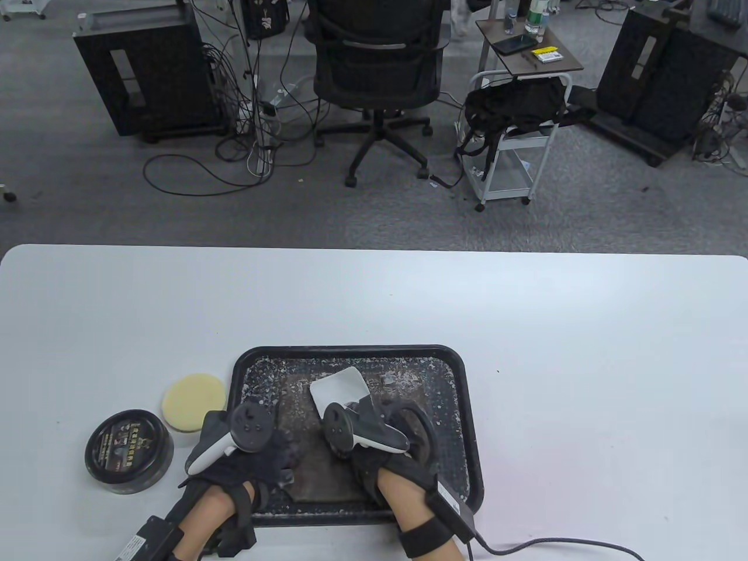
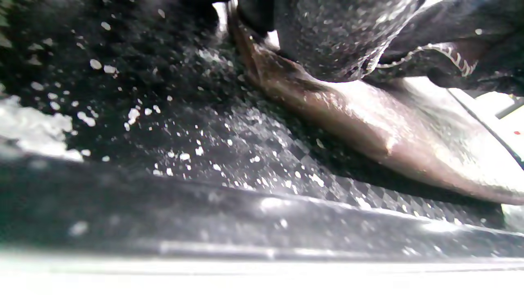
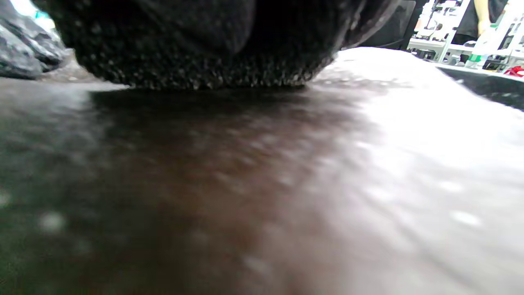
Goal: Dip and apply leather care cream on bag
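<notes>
A brown leather bag (image 1: 318,461) lies flat in a black tray (image 1: 356,353) speckled with white residue. My left hand (image 1: 274,461) sits at the tray's left side and its gloved fingers (image 2: 327,37) hold the bag's (image 2: 368,123) left edge, which stands slightly off the tray floor (image 2: 229,155). My right hand (image 1: 397,435) rests on the bag, its glove (image 3: 196,49) touching the leather (image 3: 245,184). A white cloth (image 1: 342,388) sticks out from under this hand toward the far side. The tracker hides the right fingers.
A black round tin of cream (image 1: 128,451), lid on, stands on the white table (image 1: 584,380) left of the tray. A round yellow sponge (image 1: 194,403) lies between the tin and the tray. Beyond the table's far edge are an office chair (image 1: 377,64) and a cart (image 1: 514,134).
</notes>
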Motion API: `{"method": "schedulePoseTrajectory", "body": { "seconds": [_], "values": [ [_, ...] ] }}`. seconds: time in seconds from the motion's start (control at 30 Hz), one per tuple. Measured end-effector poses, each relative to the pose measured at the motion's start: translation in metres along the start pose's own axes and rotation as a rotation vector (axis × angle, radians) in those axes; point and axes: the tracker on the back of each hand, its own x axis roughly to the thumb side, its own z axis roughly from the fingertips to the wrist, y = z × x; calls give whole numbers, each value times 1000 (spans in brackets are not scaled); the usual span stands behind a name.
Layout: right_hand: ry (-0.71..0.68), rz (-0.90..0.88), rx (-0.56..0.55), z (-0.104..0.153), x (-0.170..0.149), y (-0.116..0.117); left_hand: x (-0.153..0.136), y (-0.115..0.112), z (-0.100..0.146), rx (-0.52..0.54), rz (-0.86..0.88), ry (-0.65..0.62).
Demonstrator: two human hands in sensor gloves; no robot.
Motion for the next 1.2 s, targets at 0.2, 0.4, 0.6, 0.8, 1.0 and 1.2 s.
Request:
{"method": "schedulePoseTrajectory", "body": {
  "seconds": [0.2, 0.4, 0.6, 0.8, 1.0, 1.2],
  "values": [
    [44, -7, -14, 18, -29, 4, 1, -2, -2, 4, -28, 4],
    [119, 6, 10, 29, -49, 2, 0, -4, -1, 27, -17, 8],
    [207, 2, 36, 37, -64, -2, 0, -5, 0, 32, -15, 3],
    [265, -97, 65, 44, -79, 0, 4, -7, 2, 45, -30, 0],
    [266, -100, 65, 44, -70, 4, 8, -11, 2, 64, -81, 4],
    [245, 9, 43, 41, -41, 5, 8, -13, 2, 69, -99, 2]
  ]
}}
